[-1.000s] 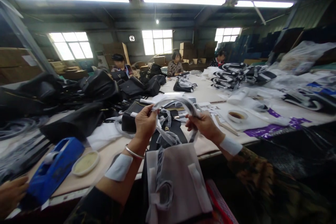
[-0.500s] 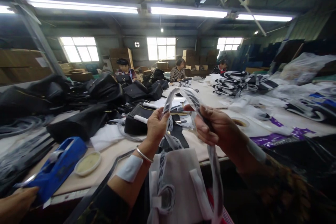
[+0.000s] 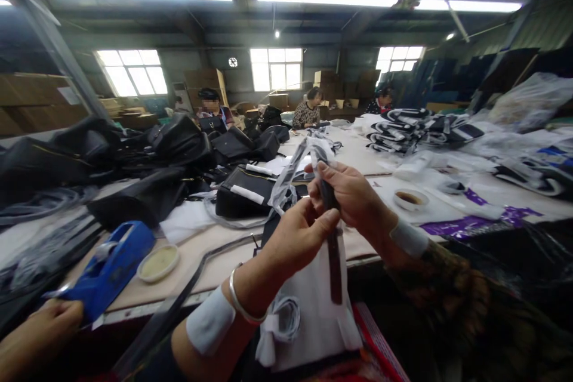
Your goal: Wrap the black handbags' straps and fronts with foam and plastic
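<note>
A dark strap [image 3: 333, 256] in translucent plastic wrap hangs in front of me, its upper part bent into a loop. My right hand [image 3: 351, 194] is closed round it just below the loop, thumb on top. Lower down, the fingers of my left hand [image 3: 298, 233] pinch the same strap, close to the right hand. Under my hands stands a bag [image 3: 308, 292] covered in white wrapping sheet, with a coiled, wrapped cord [image 3: 286, 319] on its front. Beyond my left hand lies a black bag [image 3: 237, 191] with white padding strips on it.
At the left edge another person's hand [image 3: 58, 316] touches a blue tape dispenser [image 3: 111, 265]. Beside it are a shallow round dish [image 3: 157, 262] and heaped black bags [image 3: 134, 197]. A tape roll [image 3: 410, 199] and purple plastic [image 3: 474, 228] lie right. Several people sit across the table.
My left hand has moved right and down from the loop's left side to the strap below my right hand. The loop has narrowed, and my right hand has shifted slightly left and up.
</note>
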### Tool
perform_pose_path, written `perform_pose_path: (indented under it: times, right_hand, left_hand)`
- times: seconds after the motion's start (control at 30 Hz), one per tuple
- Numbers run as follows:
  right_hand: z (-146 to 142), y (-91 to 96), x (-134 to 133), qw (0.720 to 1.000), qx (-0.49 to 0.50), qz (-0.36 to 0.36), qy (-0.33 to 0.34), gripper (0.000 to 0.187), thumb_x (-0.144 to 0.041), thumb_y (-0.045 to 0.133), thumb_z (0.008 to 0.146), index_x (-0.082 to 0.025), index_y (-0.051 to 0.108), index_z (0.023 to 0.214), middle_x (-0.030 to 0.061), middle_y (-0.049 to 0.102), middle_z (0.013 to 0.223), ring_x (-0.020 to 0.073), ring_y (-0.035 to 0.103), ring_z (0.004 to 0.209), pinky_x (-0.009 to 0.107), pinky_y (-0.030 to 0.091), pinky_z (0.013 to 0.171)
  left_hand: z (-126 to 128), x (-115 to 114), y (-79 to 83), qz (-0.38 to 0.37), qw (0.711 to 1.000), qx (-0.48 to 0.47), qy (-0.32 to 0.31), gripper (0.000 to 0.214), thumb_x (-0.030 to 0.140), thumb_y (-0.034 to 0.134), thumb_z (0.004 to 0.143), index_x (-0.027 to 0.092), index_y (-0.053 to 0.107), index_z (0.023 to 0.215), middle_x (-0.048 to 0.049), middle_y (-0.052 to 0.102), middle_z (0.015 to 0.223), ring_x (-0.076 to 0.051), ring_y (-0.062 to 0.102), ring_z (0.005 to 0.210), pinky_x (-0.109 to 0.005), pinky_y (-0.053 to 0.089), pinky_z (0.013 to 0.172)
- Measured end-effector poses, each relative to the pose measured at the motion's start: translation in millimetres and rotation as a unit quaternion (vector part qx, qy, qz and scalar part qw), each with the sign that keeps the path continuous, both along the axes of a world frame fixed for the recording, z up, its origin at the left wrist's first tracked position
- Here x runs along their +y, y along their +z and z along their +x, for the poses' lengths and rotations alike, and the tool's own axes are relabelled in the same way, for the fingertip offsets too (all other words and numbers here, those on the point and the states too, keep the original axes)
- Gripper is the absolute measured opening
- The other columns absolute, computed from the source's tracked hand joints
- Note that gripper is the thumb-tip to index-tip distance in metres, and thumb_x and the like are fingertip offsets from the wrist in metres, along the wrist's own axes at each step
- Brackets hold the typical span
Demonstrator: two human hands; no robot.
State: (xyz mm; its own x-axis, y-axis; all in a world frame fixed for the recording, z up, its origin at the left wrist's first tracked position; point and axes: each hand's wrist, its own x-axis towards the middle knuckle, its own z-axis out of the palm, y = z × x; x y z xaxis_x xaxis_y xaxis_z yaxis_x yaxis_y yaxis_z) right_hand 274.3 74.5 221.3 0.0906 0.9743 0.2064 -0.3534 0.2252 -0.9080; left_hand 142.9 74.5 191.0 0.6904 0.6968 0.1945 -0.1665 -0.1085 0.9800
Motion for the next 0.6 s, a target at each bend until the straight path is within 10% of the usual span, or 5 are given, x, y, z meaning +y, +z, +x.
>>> perform_pose_path:
  times: [0.23,0.37,0.6]
  right_hand:
    - [23,-13.7,6,0.983,-0.129,0.124,-0.042,0.051,-0.066,0.054,0.091,-0.017,0.066,0.098,0.0044,0.07,0.078,0.0146,0.063,0.06,0.026,0.051,0.054]
    - [32,-51.8,29,0.915,-0.366,0.118,-0.121,0.036,-0.051,0.064,0.089,-0.015,0.069,0.092,0.005,0.07,0.082,0.0166,0.063,0.074,0.028,0.05,0.069]
    - [-29,-112.2,56,0.836,-0.534,0.124,-0.01,0.036,-0.035,0.085,0.068,-0.017,0.072,0.096,0.0059,0.072,0.089,0.022,0.065,0.082,0.031,0.051,0.074]
  left_hand:
    - [-9,15,23.8,-0.01,0.997,0.01,0.075,0.02,0.029,0.063,0.09,0.015,0.06,0.076,-0.0007,0.064,0.062,-0.008,0.052,0.042,-0.019,0.044,0.043]
    - [-21,21,54.8,-0.035,0.993,-0.085,0.073,0.017,0.032,0.067,0.09,0.015,0.065,0.093,0.0041,0.057,0.059,-0.006,0.048,0.041,-0.021,0.05,0.045]
    - [-25,13,110.5,0.043,0.988,-0.122,0.087,0.016,0.028,0.062,0.095,0.014,0.068,0.091,0.0032,0.055,0.059,-0.005,0.047,0.042,-0.018,0.048,0.045]
